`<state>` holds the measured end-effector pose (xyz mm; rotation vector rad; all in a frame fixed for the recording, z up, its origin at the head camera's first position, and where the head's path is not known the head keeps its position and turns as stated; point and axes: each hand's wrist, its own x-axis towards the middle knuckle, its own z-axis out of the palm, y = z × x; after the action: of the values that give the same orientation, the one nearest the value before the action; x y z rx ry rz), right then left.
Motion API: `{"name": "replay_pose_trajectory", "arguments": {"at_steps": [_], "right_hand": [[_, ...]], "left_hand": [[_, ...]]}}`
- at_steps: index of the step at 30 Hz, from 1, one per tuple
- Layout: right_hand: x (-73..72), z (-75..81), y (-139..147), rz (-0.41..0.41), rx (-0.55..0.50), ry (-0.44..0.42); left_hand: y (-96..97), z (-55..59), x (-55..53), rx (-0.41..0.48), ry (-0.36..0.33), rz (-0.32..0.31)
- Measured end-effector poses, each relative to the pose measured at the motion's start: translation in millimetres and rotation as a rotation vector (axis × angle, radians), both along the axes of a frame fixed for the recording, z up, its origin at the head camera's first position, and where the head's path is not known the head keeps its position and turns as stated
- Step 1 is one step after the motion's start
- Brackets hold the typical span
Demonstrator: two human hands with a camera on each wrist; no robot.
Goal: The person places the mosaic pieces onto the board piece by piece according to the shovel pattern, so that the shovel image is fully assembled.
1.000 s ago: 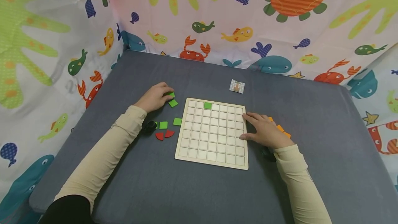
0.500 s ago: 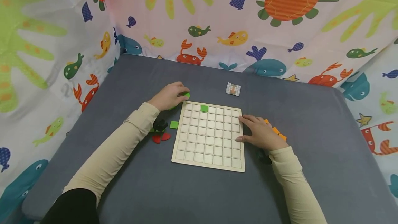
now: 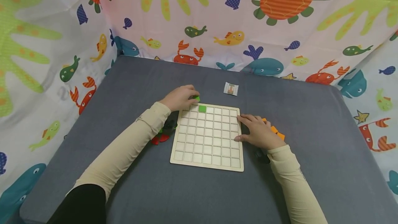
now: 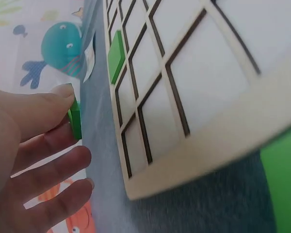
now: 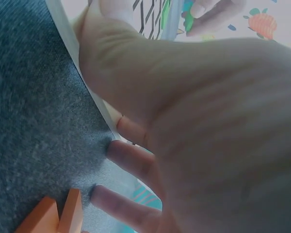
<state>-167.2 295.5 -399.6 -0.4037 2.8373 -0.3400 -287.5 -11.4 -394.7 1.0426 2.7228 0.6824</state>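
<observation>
My left hand [image 3: 180,99] pinches a green square tile [image 3: 196,98] between thumb and fingers, just above the far left corner of the wooden grid board [image 3: 206,166]. In the left wrist view that held tile [image 4: 75,116] stands on edge, apart from the board. Another green tile [image 3: 202,109] lies in a cell of the board's far row. My right hand [image 3: 261,132] rests at the board's right edge, its thumb on the rim and its fingers spread along the side. Behind it lie several orange tiles [image 3: 274,130], partly hidden by the hand.
Red quarter-round pieces [image 3: 163,138] lie left of the board, partly hidden by the left sleeve. A loose green tile [image 4: 286,179] shows beside the board in the left wrist view. A small printed card [image 3: 231,89] lies beyond the board on the grey table [image 3: 199,196].
My left hand has picked up a green tile from left of the board and carried it right to the far left corner. The right hand stays at the board's edge. The head view has shifted slightly.
</observation>
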Motion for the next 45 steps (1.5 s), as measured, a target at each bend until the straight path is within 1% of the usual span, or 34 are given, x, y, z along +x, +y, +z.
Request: {"name": "replay_pose_trajectory", "arguments": {"at_steps": [6,12,16,18,22,30,38,45], "right_hand": [[0.0,-0.6,0,-0.011,-0.007,-0.004],[-0.8,-2.1,-1,-0.007,-0.010,0.008],[-1.9,-2.8,-1,-0.019,-0.009,0.005],[-2.2,-3.1,-1,-0.024,-0.017,-0.003],[-2.8,-3.2,-2,-0.027,-0.030,-0.007],[-3.9,-5.5,3,-0.032,-0.016,-0.003],[-2.5,-3.1,6,0.048,0.026,0.015],[-1.0,-2.1,6,0.070,0.037,0.007]], "left_hand": [[14.5,-4.2,-0.4,-0.016,0.007,-0.050],[27.2,-4.3,2.0,-0.041,0.043,-0.096],[34.1,-3.6,4.8,-0.041,0.023,-0.119],[36.4,-4.3,5.8,-0.053,0.017,-0.122],[38.7,-7.5,7.0,-0.079,0.030,-0.121],[43.5,-10.2,8.7,-0.078,0.049,-0.136],[45.8,-11.1,9.8,-0.087,0.072,-0.144],[48.3,-14.0,9.9,-0.099,0.082,-0.145]]}}
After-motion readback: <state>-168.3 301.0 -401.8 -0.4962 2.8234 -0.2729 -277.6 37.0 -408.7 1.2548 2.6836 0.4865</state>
